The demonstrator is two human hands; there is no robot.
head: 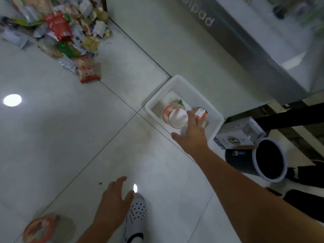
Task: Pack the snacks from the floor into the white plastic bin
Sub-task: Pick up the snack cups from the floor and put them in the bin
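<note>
The white plastic bin (185, 85) stands on the tiled floor right of centre. Inside it lie a round orange-and-white snack cup (175, 116), tipped on its side, and an orange packet (201, 113). My right hand (192, 132) reaches over the bin's near rim with the thumb spread and the fingers straight, their tips between the cup and the packet. My left hand (114, 202) hovers low over the floor, fingers relaxed and holding nothing. A big pile of snack packets (66, 32) lies at the top left. Another orange snack tub (40, 228) sits at the bottom left.
A dark round bucket (270, 160) and a pale cardboard box (240, 135) stand just right of the bin. A grey-based glass counter (245, 41) runs along the back right. A person's dark trouser legs (289, 118) are at the right edge, and my white shoe (135, 216) is below.
</note>
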